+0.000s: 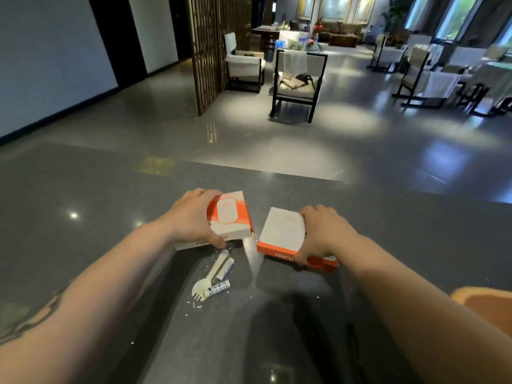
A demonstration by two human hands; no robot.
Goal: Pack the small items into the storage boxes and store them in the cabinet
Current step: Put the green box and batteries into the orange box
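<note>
Grey polished counter (110, 217) (speckled) — two boxes gripped | chairs (297, 79) beyond

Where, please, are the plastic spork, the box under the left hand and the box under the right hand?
spork (200, 290): head view, on its pronged bowl.
left box (232, 214): head view, on its printed top face.
right box (281, 228): head view, on its white top face.

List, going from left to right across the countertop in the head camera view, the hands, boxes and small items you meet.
left hand → spork and two small white tubes → orange-and-white box → second box, white face up → right hand
</note>
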